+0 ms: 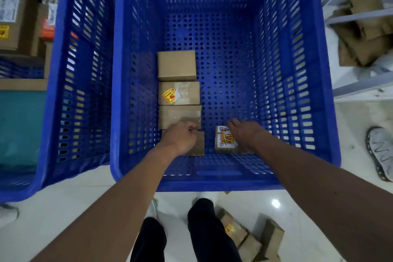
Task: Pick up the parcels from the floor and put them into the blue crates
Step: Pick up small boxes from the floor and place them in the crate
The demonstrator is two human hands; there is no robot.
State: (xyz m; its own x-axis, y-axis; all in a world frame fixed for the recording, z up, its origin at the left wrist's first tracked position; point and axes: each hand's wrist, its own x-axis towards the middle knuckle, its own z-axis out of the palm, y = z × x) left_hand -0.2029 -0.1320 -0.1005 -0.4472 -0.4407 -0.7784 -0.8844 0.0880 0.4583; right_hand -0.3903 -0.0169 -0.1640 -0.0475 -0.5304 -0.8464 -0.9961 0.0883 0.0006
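The grip of the left hand (180,137) curls round a brown parcel (199,144) on the blue crate (221,179) floor, that of the right hand (244,132) lies open on a labelled parcel (223,141) beside it; best slide both snug against the row of parcels (178,93).

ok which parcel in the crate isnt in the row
The white-labelled parcel under the right hand, alone near the front wall of the crate. The other four form a row along the left; the left hand grips the nearest row parcel.

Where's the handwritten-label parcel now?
Head view: the handwritten-label parcel lies in the blue crate by its near wall, under the right hand, right of the parcel the left hand grips.
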